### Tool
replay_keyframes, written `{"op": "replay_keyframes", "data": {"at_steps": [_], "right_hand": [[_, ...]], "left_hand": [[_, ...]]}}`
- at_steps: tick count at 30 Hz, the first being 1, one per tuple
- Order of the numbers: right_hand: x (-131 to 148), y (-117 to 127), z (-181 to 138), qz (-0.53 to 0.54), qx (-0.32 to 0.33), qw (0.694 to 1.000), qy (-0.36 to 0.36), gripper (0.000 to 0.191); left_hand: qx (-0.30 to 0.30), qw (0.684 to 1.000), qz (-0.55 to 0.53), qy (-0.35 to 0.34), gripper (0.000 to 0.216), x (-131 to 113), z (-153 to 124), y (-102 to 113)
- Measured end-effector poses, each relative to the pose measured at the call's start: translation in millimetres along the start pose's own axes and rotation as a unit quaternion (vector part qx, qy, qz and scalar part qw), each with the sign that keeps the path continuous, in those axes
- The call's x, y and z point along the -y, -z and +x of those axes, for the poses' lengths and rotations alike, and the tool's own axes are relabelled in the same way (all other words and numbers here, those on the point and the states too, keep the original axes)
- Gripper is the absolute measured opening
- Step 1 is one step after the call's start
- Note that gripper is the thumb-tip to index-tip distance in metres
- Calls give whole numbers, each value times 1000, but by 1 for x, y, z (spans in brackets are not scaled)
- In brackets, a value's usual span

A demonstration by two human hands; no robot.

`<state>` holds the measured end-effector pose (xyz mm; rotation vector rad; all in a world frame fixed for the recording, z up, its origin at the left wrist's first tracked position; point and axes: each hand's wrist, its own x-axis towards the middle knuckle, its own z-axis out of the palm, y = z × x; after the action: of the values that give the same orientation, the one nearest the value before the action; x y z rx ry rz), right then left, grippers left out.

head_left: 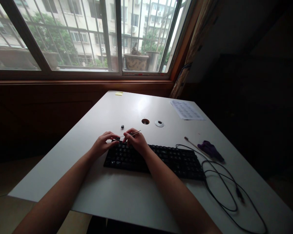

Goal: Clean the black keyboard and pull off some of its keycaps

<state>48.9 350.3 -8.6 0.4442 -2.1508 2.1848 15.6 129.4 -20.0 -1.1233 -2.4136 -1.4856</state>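
Note:
A black keyboard point(158, 159) lies across the white table in front of me. Over its upper left corner, my left hand point(105, 143) has its thumb and fingers closed around a small black piece that looks like a keycap point(117, 139). My right hand point(136, 139) is just beside it, pinching a thin metal tool point(136, 132) with slim prongs. Part of that tool reaches towards the left fingertips; whether it touches the small piece is unclear. A loose black keycap point(122, 126) sits on the table beyond my hands.
The table point(92, 188) has a round cable hole point(145, 121) with its white cover point(159, 123) alongside. At right are a coiled black cable point(222, 175), a purple cloth point(211, 150) and a thin brush point(192, 143). Printed paper point(187, 110) and a yellow note point(118, 93) lie farther back.

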Motion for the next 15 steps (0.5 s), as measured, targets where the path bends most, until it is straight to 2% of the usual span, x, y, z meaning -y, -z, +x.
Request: {"op": "replay_keyframes", "data": {"at_steps": [4,8,11,15], "right_hand": [[4,2,1,11,13,1000,-6,30],[7,3,1,17,26,999,-11,31],[8,4,1,32,35,999,-5,29],[8,6,1,50,33,998,-2,26]], "left_hand": [[18,996,-81,31,23,0,-1,1],[0,990,-139,35,20,0,-2,-1],[-12,990,-142,22,16,0,-2,-3],[-16,996,-89,5,12,2,-3,-3]]}}
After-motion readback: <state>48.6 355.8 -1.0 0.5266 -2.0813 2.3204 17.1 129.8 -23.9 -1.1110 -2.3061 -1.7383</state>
